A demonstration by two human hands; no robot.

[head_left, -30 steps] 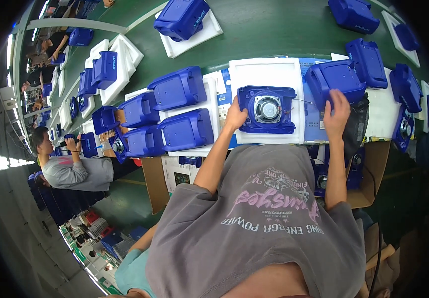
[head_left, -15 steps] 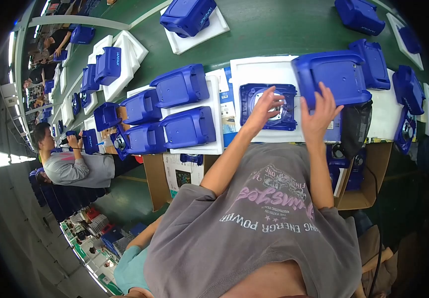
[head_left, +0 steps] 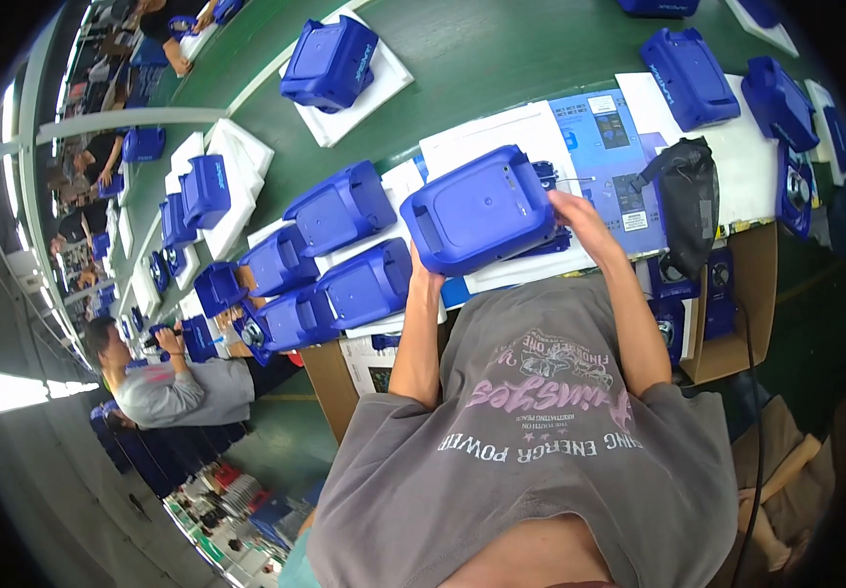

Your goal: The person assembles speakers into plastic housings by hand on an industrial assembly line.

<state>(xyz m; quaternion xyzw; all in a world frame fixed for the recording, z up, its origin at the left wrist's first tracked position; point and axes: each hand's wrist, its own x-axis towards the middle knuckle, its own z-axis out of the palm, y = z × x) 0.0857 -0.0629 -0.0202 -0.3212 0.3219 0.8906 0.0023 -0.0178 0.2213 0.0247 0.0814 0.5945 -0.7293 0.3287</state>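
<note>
Green work surface [head_left: 511,69] spreads beyond foam; co-worker in grey [head_left: 173,394] off to left. Both hands hold blue shell [head_left: 482,211] over white foam board [head_left: 497,125], long axis slanting from near left to far right. Left hand [head_left: 427,271] at shell's near-left end, most fingers hidden beneath; right hand [head_left: 585,227] at opposite end, fingertips against edge. Speaker-less view of blue panel [head_left: 546,245]: only right margin peeks out below shell, nearer right hand than left.
</note>
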